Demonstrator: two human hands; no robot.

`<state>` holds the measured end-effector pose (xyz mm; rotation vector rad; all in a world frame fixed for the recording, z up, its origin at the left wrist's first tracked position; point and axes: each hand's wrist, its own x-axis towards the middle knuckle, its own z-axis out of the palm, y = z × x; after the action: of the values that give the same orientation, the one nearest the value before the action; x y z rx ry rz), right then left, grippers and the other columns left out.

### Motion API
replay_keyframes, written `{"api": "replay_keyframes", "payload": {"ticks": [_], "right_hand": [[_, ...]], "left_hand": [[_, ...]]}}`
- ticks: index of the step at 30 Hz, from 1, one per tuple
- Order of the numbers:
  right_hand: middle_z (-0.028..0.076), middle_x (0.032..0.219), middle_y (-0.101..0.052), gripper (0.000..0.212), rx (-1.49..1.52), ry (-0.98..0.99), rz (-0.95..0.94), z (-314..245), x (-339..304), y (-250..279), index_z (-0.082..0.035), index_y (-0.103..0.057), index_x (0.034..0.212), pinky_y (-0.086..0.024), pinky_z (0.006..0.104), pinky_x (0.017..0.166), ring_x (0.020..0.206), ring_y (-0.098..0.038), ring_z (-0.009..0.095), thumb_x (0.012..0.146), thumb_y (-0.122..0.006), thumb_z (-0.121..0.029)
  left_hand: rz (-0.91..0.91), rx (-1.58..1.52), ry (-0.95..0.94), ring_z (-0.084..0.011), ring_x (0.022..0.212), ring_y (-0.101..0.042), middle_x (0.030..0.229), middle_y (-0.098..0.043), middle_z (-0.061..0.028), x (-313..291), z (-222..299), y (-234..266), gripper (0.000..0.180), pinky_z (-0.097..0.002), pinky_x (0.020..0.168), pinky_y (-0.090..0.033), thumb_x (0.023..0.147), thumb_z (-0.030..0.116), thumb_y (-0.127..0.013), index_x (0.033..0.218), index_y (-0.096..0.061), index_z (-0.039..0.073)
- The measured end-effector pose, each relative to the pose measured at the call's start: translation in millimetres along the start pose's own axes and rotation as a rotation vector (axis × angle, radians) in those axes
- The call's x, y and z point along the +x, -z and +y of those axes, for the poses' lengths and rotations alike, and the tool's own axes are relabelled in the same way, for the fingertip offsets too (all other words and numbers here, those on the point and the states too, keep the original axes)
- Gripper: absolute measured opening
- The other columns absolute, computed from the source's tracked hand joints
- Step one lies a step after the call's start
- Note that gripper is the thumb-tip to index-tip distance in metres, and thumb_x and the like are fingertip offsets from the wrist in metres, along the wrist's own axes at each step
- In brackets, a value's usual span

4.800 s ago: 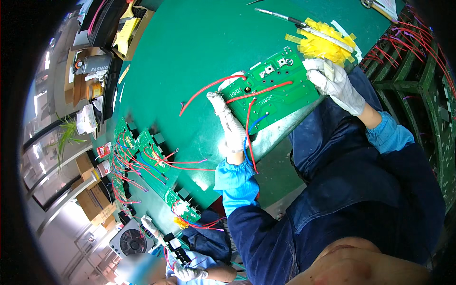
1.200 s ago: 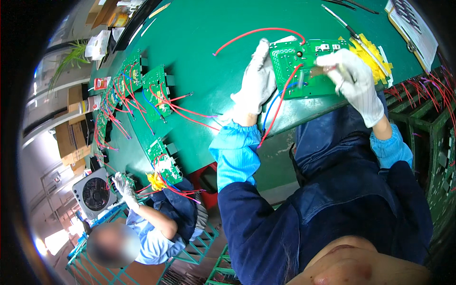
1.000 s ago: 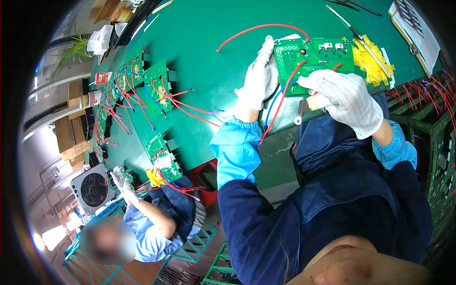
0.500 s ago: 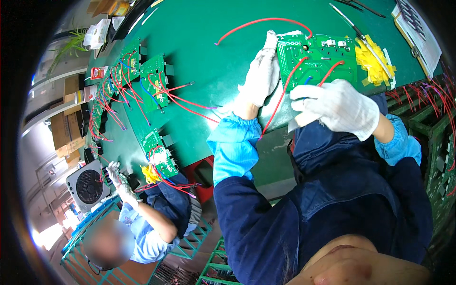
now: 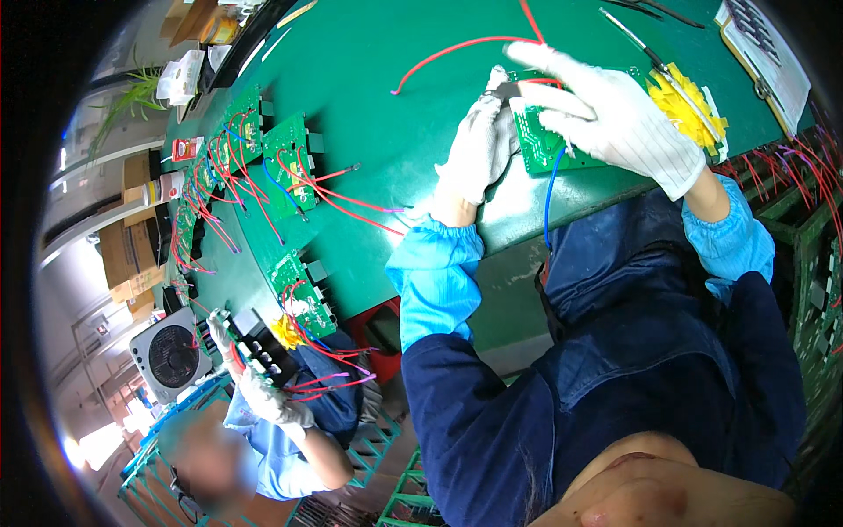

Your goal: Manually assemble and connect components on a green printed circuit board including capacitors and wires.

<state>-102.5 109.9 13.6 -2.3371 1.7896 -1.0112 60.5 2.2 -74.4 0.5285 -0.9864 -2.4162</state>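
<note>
A green circuit board (image 5: 537, 145) lies near the bench's front edge. My left hand (image 5: 483, 149), in a white glove, is closed on its left edge. My gloved right hand (image 5: 615, 114) reaches across the top of the board with fingers stretched and spread, covering most of it. One red wire (image 5: 457, 54) curves left from the board; another red wire (image 5: 531, 18) runs up past my right fingertips. A blue wire (image 5: 551, 198) hangs over the front edge. By my fingertips is a small dark grey piece (image 5: 505, 90) that I cannot make out.
A yellow bundle (image 5: 680, 101) with a pen-like tool (image 5: 676, 79) sits right of the board, beside a clipboard (image 5: 773, 70). Wired boards (image 5: 290, 158) line the bench's left. A co-worker's gloved hands (image 5: 263, 395) hold another board. Red wires (image 5: 799, 176) hang at a rack on the right.
My right hand has moved up and left over the board, its fingers spreading. Red wires that hung over the front edge are gone from there; the blue wire now hangs down. A co-worker now holds a board.
</note>
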Motion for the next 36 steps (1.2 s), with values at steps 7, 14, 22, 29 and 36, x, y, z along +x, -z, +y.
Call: {"api": "replay_keyframes", "payload": {"ticks": [7, 14, 22, 29, 36], "right_hand": [[0.008, 0.125, -0.062, 0.031, 0.197, 0.009, -0.247, -11, -17, 15, -0.013, -0.067, 0.116, -0.053, 0.0352, 0.082, 0.102, -0.063, 0.026, 0.086, -0.058, -0.016], [0.005, 0.119, -0.065, 0.028, 0.005, -0.089, -0.069, -6, -44, 21, -0.016, -0.068, 0.113, -0.054, 0.0359, 0.082, 0.103, -0.063, 0.026, 0.087, -0.057, -0.013], [0.008, 0.119, -0.063, 0.046, 0.166, -0.126, -0.219, -14, -69, 24, -0.013, -0.063, 0.119, -0.055, 0.0361, 0.071, 0.092, -0.065, 0.031, 0.075, -0.059, 0.000], [0.010, 0.121, -0.063, 0.042, 0.670, -0.337, 0.071, -9, -81, 32, -0.003, -0.058, 0.127, -0.049, 0.0305, 0.091, 0.105, -0.064, 0.021, 0.086, -0.052, 0.005], [0.001, 0.081, -0.063, 0.041, 0.395, -0.862, 0.480, 25, -96, 23, -0.006, -0.055, 0.133, -0.030, 0.0162, 0.049, 0.055, -0.042, 0.001, 0.102, -0.042, -0.031]], "left_hand": [[0.193, 0.153, 0.136, -0.0077, 0.060, -0.048, 0.074, -0.058, -0.0010, 5, 12, -12, 0.046, -0.0202, 0.056, -0.042, 0.102, 0.043, -0.043, 0.116, -0.059, 0.002], [0.061, -0.037, 0.128, -0.0162, 0.091, -0.051, 0.109, -0.059, -0.0105, 5, 11, -19, 0.049, -0.0295, 0.079, -0.039, 0.102, 0.039, -0.042, 0.127, -0.051, -0.002], [0.121, 0.150, 0.018, -0.0066, 0.067, -0.049, 0.101, -0.064, -0.0039, 2, 11, -23, 0.047, -0.0209, 0.055, -0.037, 0.103, 0.040, -0.041, 0.123, -0.056, 0.000], [0.058, 0.094, -0.004, -0.0115, 0.086, -0.057, 0.117, -0.062, -0.0079, 2, 11, -25, 0.049, -0.0244, 0.069, -0.043, 0.102, 0.039, -0.040, 0.129, -0.053, -0.001], [-0.004, 0.077, 0.036, -0.0165, 0.098, -0.059, 0.119, -0.062, -0.0105, -4, 15, -21, 0.049, -0.0290, 0.082, -0.046, 0.100, 0.038, -0.044, 0.129, -0.053, 0.000]]}}
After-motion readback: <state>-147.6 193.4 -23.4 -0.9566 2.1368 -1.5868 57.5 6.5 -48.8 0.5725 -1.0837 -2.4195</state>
